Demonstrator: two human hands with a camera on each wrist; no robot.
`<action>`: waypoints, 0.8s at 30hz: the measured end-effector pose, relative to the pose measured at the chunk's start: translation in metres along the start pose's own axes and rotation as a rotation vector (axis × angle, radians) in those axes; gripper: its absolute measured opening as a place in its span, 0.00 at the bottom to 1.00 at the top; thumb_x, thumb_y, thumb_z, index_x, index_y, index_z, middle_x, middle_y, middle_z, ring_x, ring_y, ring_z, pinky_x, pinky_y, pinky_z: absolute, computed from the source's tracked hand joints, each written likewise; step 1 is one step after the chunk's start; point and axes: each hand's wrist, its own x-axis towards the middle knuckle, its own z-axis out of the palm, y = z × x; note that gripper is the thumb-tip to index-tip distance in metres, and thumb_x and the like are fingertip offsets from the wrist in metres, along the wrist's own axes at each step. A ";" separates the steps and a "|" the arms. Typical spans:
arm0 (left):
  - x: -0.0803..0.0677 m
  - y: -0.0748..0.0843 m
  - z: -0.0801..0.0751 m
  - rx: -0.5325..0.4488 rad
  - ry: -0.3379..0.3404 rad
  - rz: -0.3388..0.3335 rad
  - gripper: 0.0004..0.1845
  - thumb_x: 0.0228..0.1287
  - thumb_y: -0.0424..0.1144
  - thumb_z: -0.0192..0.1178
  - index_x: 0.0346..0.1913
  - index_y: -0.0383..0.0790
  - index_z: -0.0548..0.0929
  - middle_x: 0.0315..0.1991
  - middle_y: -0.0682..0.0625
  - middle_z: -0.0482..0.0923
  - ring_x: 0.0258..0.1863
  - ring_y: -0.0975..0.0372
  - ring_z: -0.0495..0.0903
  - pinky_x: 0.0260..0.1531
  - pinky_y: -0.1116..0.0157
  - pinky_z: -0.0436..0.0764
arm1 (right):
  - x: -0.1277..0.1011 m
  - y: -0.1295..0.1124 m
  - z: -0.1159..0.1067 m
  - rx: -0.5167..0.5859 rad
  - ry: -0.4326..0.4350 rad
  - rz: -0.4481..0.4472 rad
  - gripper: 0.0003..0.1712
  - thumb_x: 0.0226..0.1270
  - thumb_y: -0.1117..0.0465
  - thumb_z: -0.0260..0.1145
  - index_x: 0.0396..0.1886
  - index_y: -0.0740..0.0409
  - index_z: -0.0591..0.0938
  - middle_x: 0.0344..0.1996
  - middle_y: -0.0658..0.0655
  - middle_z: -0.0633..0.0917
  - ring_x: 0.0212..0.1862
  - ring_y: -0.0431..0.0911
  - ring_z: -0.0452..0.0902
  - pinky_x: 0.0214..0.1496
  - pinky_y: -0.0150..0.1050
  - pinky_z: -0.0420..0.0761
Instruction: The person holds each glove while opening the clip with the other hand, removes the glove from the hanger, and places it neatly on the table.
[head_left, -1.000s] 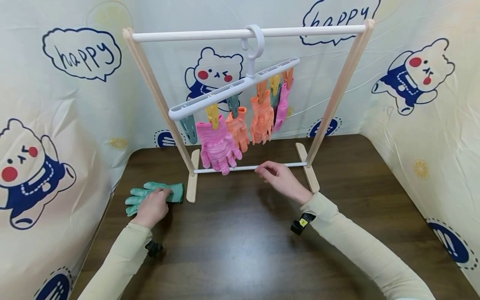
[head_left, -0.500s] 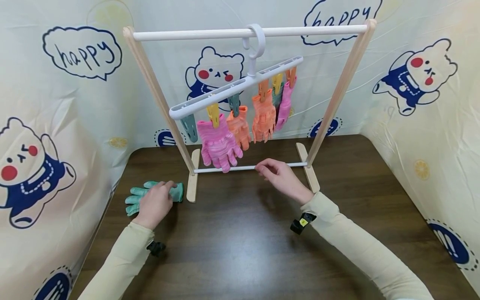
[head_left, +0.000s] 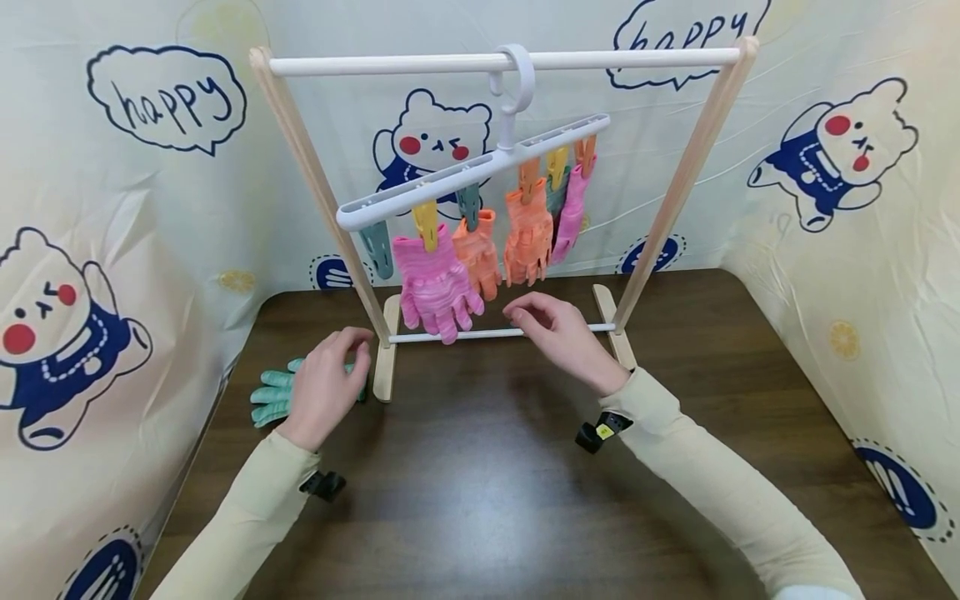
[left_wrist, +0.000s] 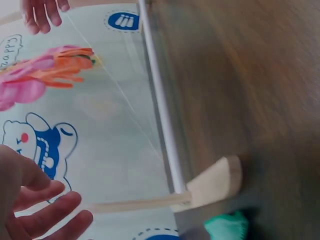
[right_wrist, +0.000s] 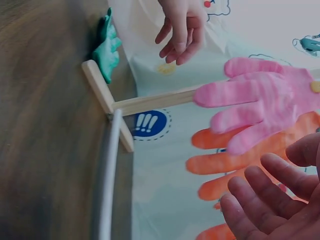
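Observation:
A green glove (head_left: 268,398) lies flat on the dark table, left of the rack's left foot (head_left: 386,358). My left hand (head_left: 330,379) hovers just above and to the right of the glove, fingers relaxed and empty. My right hand (head_left: 551,329) floats over the rack's lower white bar (head_left: 487,333), fingers loosely bent, holding nothing. A white clip hanger (head_left: 472,171) hangs from the top bar (head_left: 375,64). Clipped to it are a pink glove (head_left: 435,283), orange gloves (head_left: 525,237) and another pink one behind. A teal clip (head_left: 377,248) at its left end hangs empty.
A printed bear curtain (head_left: 112,250) walls the table on the left, back and right. The wooden rack's slanted posts (head_left: 315,183) and feet stand at mid-table. Bare dark table (head_left: 480,500) lies in front of the rack.
My left hand has lifted off the green glove and moved up and right toward the rack's left foot. My right hand has risen slightly from the lower bar.

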 end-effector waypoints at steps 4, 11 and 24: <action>0.004 0.009 -0.004 -0.061 0.009 0.014 0.12 0.78 0.37 0.56 0.54 0.35 0.84 0.47 0.39 0.86 0.45 0.46 0.86 0.44 0.44 0.84 | 0.004 -0.008 -0.004 0.010 0.003 -0.019 0.14 0.81 0.58 0.59 0.54 0.59 0.85 0.48 0.56 0.88 0.49 0.47 0.84 0.52 0.45 0.82; 0.011 0.021 -0.011 -0.136 0.038 0.024 0.13 0.80 0.39 0.54 0.54 0.35 0.84 0.47 0.40 0.86 0.43 0.48 0.85 0.47 0.44 0.83 | 0.010 -0.021 -0.006 0.017 -0.019 -0.038 0.14 0.81 0.58 0.60 0.56 0.59 0.85 0.50 0.57 0.87 0.52 0.48 0.84 0.57 0.47 0.82; 0.022 0.043 -0.015 -0.356 0.053 0.009 0.20 0.84 0.48 0.49 0.58 0.36 0.83 0.53 0.43 0.84 0.50 0.53 0.83 0.48 0.61 0.80 | 0.021 -0.047 -0.007 -0.013 -0.006 -0.152 0.15 0.80 0.59 0.61 0.57 0.61 0.84 0.51 0.58 0.86 0.50 0.48 0.81 0.57 0.49 0.81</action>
